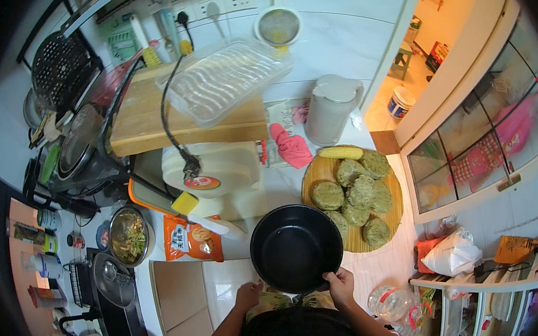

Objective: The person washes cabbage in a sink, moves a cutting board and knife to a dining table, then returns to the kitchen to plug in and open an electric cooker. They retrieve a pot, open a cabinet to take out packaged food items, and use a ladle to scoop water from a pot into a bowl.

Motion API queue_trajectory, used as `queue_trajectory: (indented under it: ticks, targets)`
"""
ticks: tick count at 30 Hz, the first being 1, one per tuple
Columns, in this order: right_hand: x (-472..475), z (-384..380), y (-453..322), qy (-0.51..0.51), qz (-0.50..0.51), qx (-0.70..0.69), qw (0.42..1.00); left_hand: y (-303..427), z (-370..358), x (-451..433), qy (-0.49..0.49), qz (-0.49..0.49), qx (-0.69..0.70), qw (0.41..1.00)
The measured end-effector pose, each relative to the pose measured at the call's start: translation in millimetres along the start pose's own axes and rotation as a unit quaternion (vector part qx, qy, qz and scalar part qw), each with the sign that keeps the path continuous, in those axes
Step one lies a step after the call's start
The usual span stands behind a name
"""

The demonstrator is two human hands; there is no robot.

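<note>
A deep black pan (296, 248) is in front of my body, tilted so that its bare inside faces me. My right hand (340, 286) grips its lower right rim, the thumb over the edge. Just left of the pan, my left hand (248, 296) is curled into a loose fist with nothing visible in it; I cannot tell whether it touches the rim. Behind the pan's right side lies a round bamboo tray (311, 176). Several green patties (361, 191) rest on it, some stacked, beside a yellow corn cob (340, 153).
An orange printed food bag (193, 238) lies at the counter edge. A wooden board (149, 94) bears a clear plastic tray (229, 81). Beyond are a pink cloth (291, 145) and a pitcher (333, 111). On the left, a bowl of food (132, 235) stands near the stove. A plastic bottle (391, 303) is lower right.
</note>
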State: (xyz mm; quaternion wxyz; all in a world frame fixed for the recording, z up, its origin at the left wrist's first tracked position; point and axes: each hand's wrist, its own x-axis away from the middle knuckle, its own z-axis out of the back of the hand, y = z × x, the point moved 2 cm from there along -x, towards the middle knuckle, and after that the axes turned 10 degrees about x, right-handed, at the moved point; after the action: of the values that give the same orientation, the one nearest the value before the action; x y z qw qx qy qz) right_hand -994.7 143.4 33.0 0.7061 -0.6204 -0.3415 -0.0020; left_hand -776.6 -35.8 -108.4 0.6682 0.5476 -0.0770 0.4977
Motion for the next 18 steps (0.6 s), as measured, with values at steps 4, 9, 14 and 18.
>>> queue_trajectory:
  ticks: [4,9,14,18]
  targets:
    - [-10,-25,11,-0.038,-0.025,0.023,0.999,-38,0,34,-0.016,0.016,-0.117,0.993]
    - [-19,-30,53,-0.053,-0.029,0.095,0.994,-59,11,51,-0.014,0.041,-0.135,0.990]
    - [-13,-44,41,-0.052,-0.068,0.075,0.993,-47,28,41,0.108,-0.021,-0.100,0.989]
    - [-18,-43,43,-0.037,-0.078,0.068,0.994,38,65,22,0.257,-0.114,0.128,0.951]
